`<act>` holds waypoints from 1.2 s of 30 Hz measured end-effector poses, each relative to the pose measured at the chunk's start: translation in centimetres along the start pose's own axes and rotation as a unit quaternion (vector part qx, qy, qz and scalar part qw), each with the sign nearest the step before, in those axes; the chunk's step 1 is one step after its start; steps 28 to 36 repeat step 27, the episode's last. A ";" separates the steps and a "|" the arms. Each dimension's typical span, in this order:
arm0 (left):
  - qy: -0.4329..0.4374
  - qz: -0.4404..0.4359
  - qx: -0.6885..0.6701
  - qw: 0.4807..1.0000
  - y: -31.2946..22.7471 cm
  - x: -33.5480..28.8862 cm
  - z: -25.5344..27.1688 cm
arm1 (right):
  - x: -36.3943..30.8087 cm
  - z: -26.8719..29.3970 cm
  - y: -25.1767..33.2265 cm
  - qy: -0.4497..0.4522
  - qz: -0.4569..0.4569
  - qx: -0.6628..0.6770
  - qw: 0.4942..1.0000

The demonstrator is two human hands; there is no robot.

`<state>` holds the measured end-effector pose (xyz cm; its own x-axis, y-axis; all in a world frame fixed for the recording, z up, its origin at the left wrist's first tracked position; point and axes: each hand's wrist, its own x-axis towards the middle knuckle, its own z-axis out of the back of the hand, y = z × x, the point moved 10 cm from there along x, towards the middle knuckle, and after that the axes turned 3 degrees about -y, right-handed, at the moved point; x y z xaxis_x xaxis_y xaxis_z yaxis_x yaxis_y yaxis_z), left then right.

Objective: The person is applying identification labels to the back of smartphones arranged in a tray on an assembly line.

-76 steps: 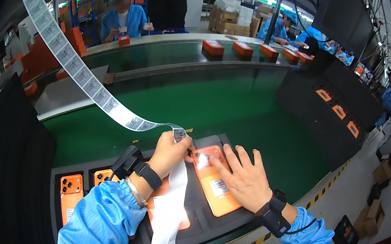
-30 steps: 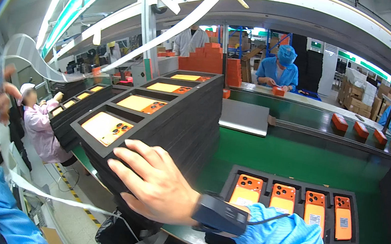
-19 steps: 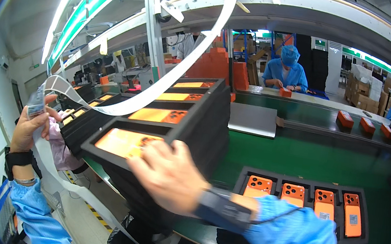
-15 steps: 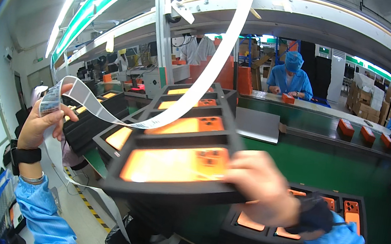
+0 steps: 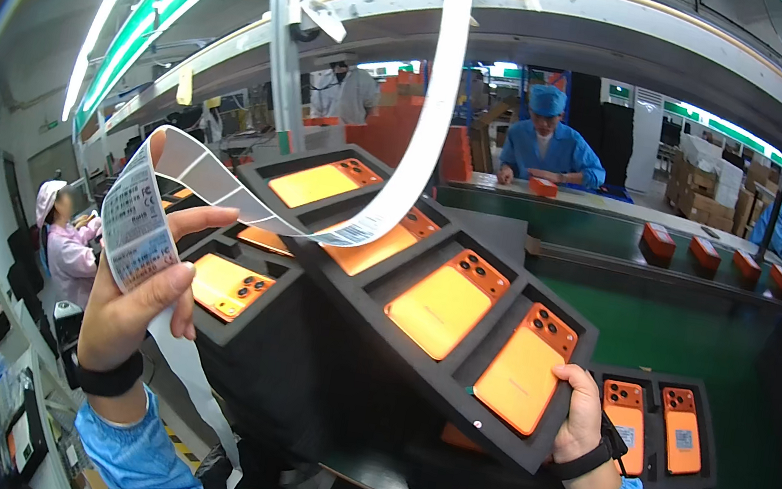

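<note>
My left hand (image 5: 135, 302) is raised at the left, pinching a long white strip of printed labels (image 5: 138, 232) between thumb and fingers. The strip loops across, climbs to the upper edge, and another length trails down to the floor. My right hand (image 5: 579, 419) grips the near right corner of a black foam tray (image 5: 453, 383), thumb on top. Held tilted above the bench, this tray has several orange phones (image 5: 526, 366) in its slots, camera side up. Below and right lies another black tray (image 5: 704, 463); its two visible phones (image 5: 682, 435) bear small pale labels.
More black trays with orange phones (image 5: 228, 287) are stacked at the left. Green bench (image 5: 690, 340) extends behind my right hand. Several orange boxes (image 5: 657, 241) stand on the far ledge, where a co-worker in blue (image 5: 548, 152) sits. A shelf (image 5: 647, 22) spans overhead.
The tray in my right hand has turned, its near end swinging right, uncovering stacked trays at the left. My left hand still holds the label strip. The view has shifted slightly.
</note>
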<state>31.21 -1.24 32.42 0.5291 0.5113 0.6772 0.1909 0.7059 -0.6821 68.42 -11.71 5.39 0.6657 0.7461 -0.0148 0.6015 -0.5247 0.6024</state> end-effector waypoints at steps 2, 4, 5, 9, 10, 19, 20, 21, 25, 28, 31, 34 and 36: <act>-0.008 0.010 0.033 0.999 0.4 0.5 -2.8 | -0.9 -0.6 2.7 -0.007 0.031 -0.016 0.999; -0.056 -0.009 0.085 0.995 0.4 0.4 -3.8 | -2.0 -1.4 5.4 0.008 -0.005 -0.029 1.000; -0.049 -0.005 0.072 0.996 0.9 0.6 -4.5 | -1.8 0.6 7.3 0.018 -0.026 -0.030 0.999; -0.037 0.000 0.069 0.997 3.4 1.1 -7.7 | -4.8 5.0 14.9 0.035 -0.028 -0.040 0.998; -0.014 0.031 0.066 0.997 4.3 1.1 -8.3 | -6.1 5.1 16.5 0.052 -0.016 -0.053 0.997; 0.123 0.155 0.199 0.960 16.9 -0.1 -17.0 | -9.9 20.9 25.6 -0.089 0.066 -0.312 0.944; 0.149 0.152 0.210 0.954 18.1 -0.7 -18.0 | -9.6 22.5 25.2 -0.089 0.046 -0.284 0.954; 0.170 0.153 0.228 0.946 19.2 -1.7 -18.7 | -9.3 22.1 24.9 -0.088 0.039 -0.281 0.955; 0.225 0.334 0.127 0.907 23.8 -5.6 -21.4 | -8.1 19.0 25.3 -0.054 0.060 -0.348 0.934; 0.225 0.333 0.084 0.912 23.3 -6.0 -22.2 | -7.2 20.0 25.6 -0.040 0.050 -0.373 0.925; 0.225 0.333 0.084 0.912 23.3 -6.0 -22.2 | -7.2 20.0 25.6 -0.040 0.050 -0.373 0.925; 0.225 0.333 0.084 0.912 23.3 -6.0 -22.2 | -7.2 20.0 25.6 -0.040 0.050 -0.373 0.925; 0.225 0.333 0.084 0.912 23.3 -6.0 -22.2 | -7.2 20.0 25.6 -0.040 0.050 -0.373 0.925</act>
